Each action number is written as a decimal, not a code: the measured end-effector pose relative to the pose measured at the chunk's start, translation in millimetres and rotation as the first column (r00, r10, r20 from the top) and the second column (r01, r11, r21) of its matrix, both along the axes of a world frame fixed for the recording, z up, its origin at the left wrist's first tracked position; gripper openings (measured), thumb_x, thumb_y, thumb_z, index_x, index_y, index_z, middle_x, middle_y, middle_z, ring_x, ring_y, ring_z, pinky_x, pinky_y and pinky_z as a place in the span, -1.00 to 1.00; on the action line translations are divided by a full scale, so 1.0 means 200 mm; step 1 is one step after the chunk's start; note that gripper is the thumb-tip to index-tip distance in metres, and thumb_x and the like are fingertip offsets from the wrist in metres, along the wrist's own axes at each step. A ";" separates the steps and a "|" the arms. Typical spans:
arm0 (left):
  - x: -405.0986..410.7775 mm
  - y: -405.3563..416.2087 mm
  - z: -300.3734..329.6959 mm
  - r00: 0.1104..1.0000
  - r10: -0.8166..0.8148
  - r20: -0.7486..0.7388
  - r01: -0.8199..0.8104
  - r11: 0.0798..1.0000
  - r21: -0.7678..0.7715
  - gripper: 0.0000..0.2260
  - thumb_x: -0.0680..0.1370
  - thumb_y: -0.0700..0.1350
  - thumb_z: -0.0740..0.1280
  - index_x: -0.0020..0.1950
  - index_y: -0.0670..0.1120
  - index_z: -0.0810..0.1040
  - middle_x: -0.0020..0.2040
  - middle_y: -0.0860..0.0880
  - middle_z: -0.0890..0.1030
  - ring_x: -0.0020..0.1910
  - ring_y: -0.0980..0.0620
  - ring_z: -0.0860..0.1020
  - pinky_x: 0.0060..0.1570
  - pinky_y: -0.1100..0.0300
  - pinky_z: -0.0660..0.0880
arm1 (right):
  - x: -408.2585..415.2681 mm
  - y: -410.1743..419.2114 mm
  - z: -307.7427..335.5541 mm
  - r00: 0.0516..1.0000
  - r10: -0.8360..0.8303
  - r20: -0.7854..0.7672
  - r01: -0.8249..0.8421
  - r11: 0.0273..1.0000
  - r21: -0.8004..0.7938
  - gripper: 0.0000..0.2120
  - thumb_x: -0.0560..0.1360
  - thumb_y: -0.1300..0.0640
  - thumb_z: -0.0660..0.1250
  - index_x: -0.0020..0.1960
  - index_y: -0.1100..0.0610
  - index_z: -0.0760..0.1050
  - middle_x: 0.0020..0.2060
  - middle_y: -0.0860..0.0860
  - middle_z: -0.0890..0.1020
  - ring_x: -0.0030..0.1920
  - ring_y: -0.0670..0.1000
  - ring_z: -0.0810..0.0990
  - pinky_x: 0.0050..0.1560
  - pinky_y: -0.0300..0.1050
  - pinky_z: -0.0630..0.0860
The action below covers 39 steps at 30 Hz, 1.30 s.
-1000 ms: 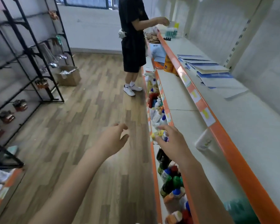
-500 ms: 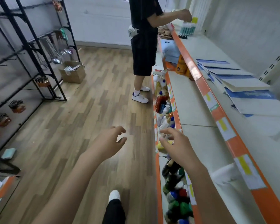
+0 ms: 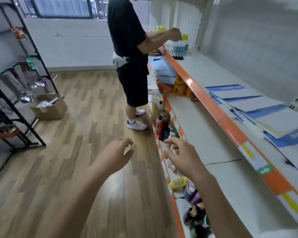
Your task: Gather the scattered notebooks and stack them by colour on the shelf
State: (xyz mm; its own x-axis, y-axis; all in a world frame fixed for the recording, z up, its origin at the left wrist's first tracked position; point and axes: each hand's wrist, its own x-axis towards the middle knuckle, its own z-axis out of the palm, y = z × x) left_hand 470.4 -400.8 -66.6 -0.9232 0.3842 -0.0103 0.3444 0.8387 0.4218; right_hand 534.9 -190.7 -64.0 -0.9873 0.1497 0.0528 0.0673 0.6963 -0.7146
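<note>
Along the orange-edged shelf (image 3: 212,105) lie blue notebooks (image 3: 258,107); our left hand (image 3: 113,154) and right hand (image 3: 182,158) hover empty, fingers loosely spread.

A small retail shop aisle: long white shelves (image 3: 201,117) edged in orange carry price labels (image 3: 258,162); bottled goods (image 3: 163,122) crowd the lower tier; black wire display racks (image 3: 15,93) hold utensils opposite; an opened cardboard box (image 3: 49,107) sits on the wood-effect floor (image 3: 76,152).
</note>
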 end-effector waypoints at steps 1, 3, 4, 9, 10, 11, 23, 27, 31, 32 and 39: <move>-0.07 0.00 0.00 1.000 -0.015 -0.006 0.015 1.000 0.002 -0.71 0.60 -0.03 0.22 0.31 -0.05 0.44 0.20 -0.03 0.53 0.16 0.03 0.50 0.05 0.21 0.42 | -0.04 0.01 0.01 1.000 -0.018 -0.002 0.018 1.000 -0.002 -0.73 0.54 0.09 0.29 0.24 0.02 0.50 0.14 -0.04 0.55 0.10 -0.10 0.50 0.04 -0.26 0.40; -0.18 0.03 0.01 0.998 -0.056 -0.009 0.056 0.998 0.005 -0.71 0.60 -0.03 0.22 0.30 -0.05 0.44 0.18 -0.03 0.53 0.15 0.02 0.50 0.03 0.21 0.43 | -0.12 0.04 0.01 0.998 -0.055 -0.007 0.055 0.998 -0.002 -0.76 0.54 0.11 0.29 0.20 0.04 0.51 0.12 -0.03 0.56 0.10 -0.08 0.52 0.12 -0.19 0.46; -0.24 0.05 0.02 0.997 -0.082 -0.013 0.082 0.997 0.006 -0.71 0.60 -0.03 0.23 0.30 -0.05 0.45 0.18 -0.03 0.54 0.14 0.01 0.51 0.05 0.19 0.45 | -0.15 0.06 0.01 0.997 -0.073 -0.012 0.073 0.997 0.000 -0.77 0.53 0.11 0.28 0.18 0.04 0.52 0.11 -0.04 0.57 0.10 -0.08 0.53 0.14 -0.16 0.47; -0.44 0.23 0.03 0.972 -0.229 -0.053 0.231 0.973 0.027 -0.78 0.59 -0.10 0.24 0.21 -0.08 0.50 0.10 -0.06 0.56 0.02 -0.03 0.54 -0.01 0.06 0.50 | -0.31 0.15 0.00 0.987 -0.162 0.005 0.162 0.987 0.002 -0.74 0.53 0.08 0.28 0.21 0.01 0.51 0.10 -0.06 0.55 0.02 -0.09 0.53 -0.03 -0.27 0.44; -0.48 0.27 0.02 0.964 -0.262 -0.053 0.264 0.964 0.031 -0.78 0.58 -0.10 0.24 0.21 -0.09 0.50 0.10 -0.07 0.55 0.02 -0.04 0.54 -0.01 0.07 0.49 | -0.34 0.17 0.00 0.984 -0.178 0.007 0.178 0.984 0.017 -0.74 0.54 0.08 0.27 0.22 0.00 0.50 0.11 -0.06 0.55 0.00 -0.10 0.52 -0.06 -0.31 0.41; -0.52 0.31 0.02 0.955 -0.292 -0.052 0.294 0.955 0.034 -0.76 0.58 -0.10 0.25 0.23 -0.09 0.49 0.10 -0.07 0.55 0.04 -0.05 0.54 0.00 0.08 0.48 | -0.37 0.20 0.00 0.981 -0.195 0.005 0.195 0.980 0.027 -0.74 0.54 0.08 0.26 0.22 -0.01 0.50 0.12 -0.06 0.54 -0.01 -0.10 0.52 -0.06 -0.33 0.40; -1.16 0.90 0.09 0.854 -0.506 -0.120 0.508 0.861 -0.016 -0.72 0.60 -0.04 0.20 0.30 -0.02 0.44 0.18 0.00 0.52 0.08 0.04 0.53 -0.05 0.28 0.43 | -0.86 0.62 0.06 0.920 -0.391 -0.017 0.392 0.920 0.029 -0.71 0.57 0.03 0.25 0.29 -0.03 0.43 0.20 -0.10 0.51 0.12 -0.11 0.47 0.12 -0.20 0.44; -1.30 1.12 0.17 0.809 -0.566 -0.159 0.574 0.819 0.007 -0.71 0.61 -0.03 0.21 0.33 -0.01 0.43 0.26 0.01 0.50 0.14 0.05 0.52 0.03 0.28 0.42 | -0.94 0.75 0.13 0.889 -0.451 -0.083 0.454 0.890 0.033 -0.71 0.56 0.02 0.25 0.28 -0.02 0.43 0.17 -0.10 0.51 0.09 -0.18 0.46 0.08 -0.28 0.40; -1.34 1.34 0.21 0.714 -0.680 -0.167 0.693 0.720 0.030 -0.70 0.60 -0.01 0.21 0.33 0.01 0.42 0.27 0.03 0.49 0.15 0.05 0.52 0.09 0.12 0.50 | -0.87 0.89 0.20 0.800 -0.574 -0.172 0.588 0.808 0.036 -0.74 0.55 0.06 0.26 0.23 -0.02 0.48 0.12 -0.10 0.54 0.08 -0.13 0.49 0.11 -0.19 0.45; -1.34 1.40 0.22 0.691 -0.703 -0.168 0.717 0.697 0.033 -0.70 0.60 -0.01 0.21 0.33 0.02 0.42 0.27 0.03 0.48 0.14 0.04 0.53 0.08 0.08 0.51 | -0.84 0.92 0.21 0.771 -0.611 -0.181 0.625 0.780 0.032 -0.74 0.54 0.06 0.27 0.23 -0.02 0.48 0.12 -0.11 0.54 0.07 -0.14 0.48 0.11 -0.17 0.47; -1.34 1.84 0.25 0.562 -0.807 -0.181 0.824 0.566 0.038 -0.70 0.60 -0.02 0.21 0.33 -0.01 0.43 0.22 -0.01 0.49 0.06 -0.03 0.53 0.05 0.08 0.47 | -0.64 1.10 0.24 0.598 -0.790 -0.140 0.799 0.602 0.015 -0.75 0.56 0.07 0.26 0.24 -0.05 0.47 0.11 -0.15 0.53 0.08 -0.16 0.49 0.05 -0.28 0.45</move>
State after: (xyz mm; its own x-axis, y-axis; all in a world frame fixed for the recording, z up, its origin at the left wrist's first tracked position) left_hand 202.4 -33.2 -16.0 -0.2035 0.9640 0.1714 0.9147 0.1247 0.3844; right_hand 407.8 29.9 -16.0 -0.4666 0.8632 0.1929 0.5442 0.4521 -0.7067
